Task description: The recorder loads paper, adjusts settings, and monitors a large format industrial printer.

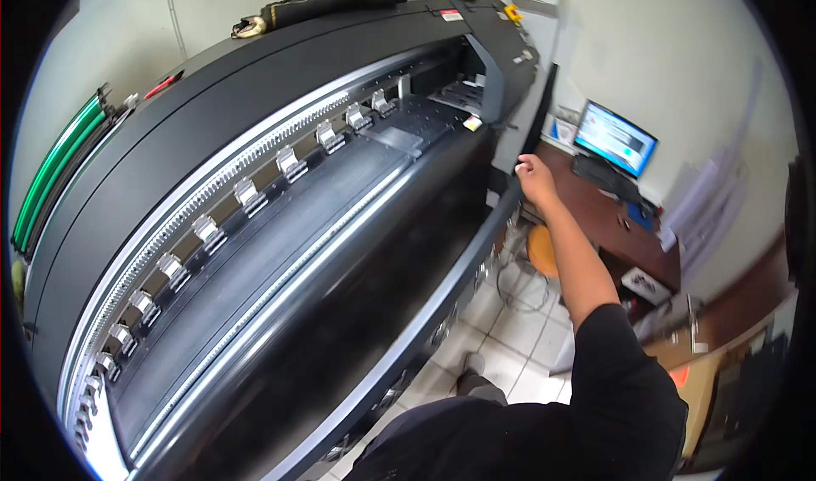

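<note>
A large dark grey wide-format printer (127,175) runs diagonally across the view. My right arm reaches forward to its far right end. There my right hand (534,179) is closed, fingers curled beside the end of the printer's long grey front rail (425,311). Whatever the fingers hold, if anything, is hidden. Metal pinch-roller clamps (291,165) stand in a row along the black printing bed (280,243). At the bed's far end, the side housing (510,65) has an opening facing the bed. My left hand is out of view.
To the right, a brown desk (595,213) carries a lit monitor (616,137) and a black keyboard (605,178). A round orange-brown stool seat (542,250) is by the desk. Dark folded cloth (336,7) lies on the printer; green rolls (55,171) lean behind it.
</note>
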